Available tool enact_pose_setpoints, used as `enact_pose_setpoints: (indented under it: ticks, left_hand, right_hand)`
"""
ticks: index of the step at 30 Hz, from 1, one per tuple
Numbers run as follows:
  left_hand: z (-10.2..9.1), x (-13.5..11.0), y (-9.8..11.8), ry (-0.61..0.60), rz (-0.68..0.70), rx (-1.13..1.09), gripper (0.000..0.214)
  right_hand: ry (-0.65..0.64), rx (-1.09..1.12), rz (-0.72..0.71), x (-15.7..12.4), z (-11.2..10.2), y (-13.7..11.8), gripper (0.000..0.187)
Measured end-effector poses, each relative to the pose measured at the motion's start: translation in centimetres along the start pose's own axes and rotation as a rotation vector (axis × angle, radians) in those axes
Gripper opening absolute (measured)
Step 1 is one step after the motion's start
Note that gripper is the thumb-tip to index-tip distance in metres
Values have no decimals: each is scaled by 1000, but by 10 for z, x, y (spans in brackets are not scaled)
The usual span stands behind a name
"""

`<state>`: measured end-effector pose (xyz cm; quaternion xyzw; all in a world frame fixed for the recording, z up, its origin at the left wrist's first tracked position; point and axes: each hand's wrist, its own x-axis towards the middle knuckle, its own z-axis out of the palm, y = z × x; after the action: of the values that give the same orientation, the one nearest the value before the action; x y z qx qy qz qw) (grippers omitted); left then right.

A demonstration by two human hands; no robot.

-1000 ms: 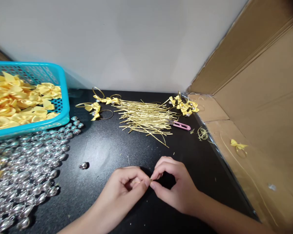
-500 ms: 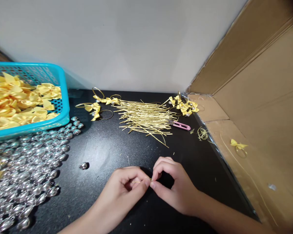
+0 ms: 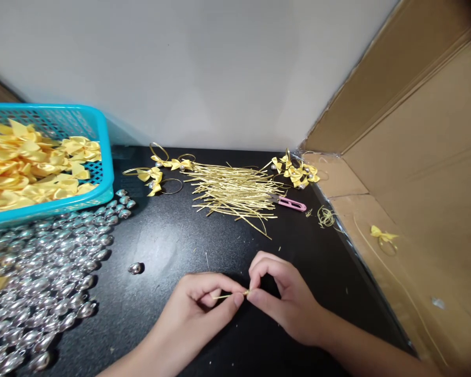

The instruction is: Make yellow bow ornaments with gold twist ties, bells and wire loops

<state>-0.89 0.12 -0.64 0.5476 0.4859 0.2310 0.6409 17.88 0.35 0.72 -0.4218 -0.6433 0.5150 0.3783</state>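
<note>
Low in the middle of the black table (image 3: 172, 246), my left hand (image 3: 198, 310) and my right hand (image 3: 282, 298) meet fingertip to fingertip. Both pinch a short piece of thin gold cord (image 3: 230, 296), the left at its left part, the right at its right end. The fingers of each hand are curled closed. A pile of cut gold cords (image 3: 233, 189) lies further back, with small pink snips (image 3: 290, 203) at its right edge.
A turquoise basket (image 3: 102, 157) of yellow ribbon bows stands at the left. Several silver beads (image 3: 43, 277) spread below it, one stray bead (image 3: 135, 268) near my left hand. Finished bow loops (image 3: 157, 175) and bows (image 3: 296, 172) lie at the back. A cardboard box (image 3: 416, 183) walls the right.
The two hands have drawn slightly apart, so a longer stretch of gold cord shows between the fingertips. The view has tilted a little.
</note>
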Motion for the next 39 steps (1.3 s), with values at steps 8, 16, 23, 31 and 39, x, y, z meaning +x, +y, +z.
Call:
enact_pose_setpoints:
  ticks: [8,16,23,31,39]
  left_hand:
    - [1,-2,-4,19,-12,-54,30]
    - [1,0,2,64,33,-61,25]
    - [0,-1,-1,21,32,-27,30]
    - [0,-1,-2,16,13,-43,30]
    - [1,-1,-2,3,-12,-53,29]
  right_hand:
    - [52,22,-55,-2,-1,5,12]
    - [106,-29,-138,-3,4,7,28]
    - [155,-123,-207,-1,6,7,6]
    - [131,6,-72,-3,7,8,4]
    - [96,11,-46,-2,7,4,9]
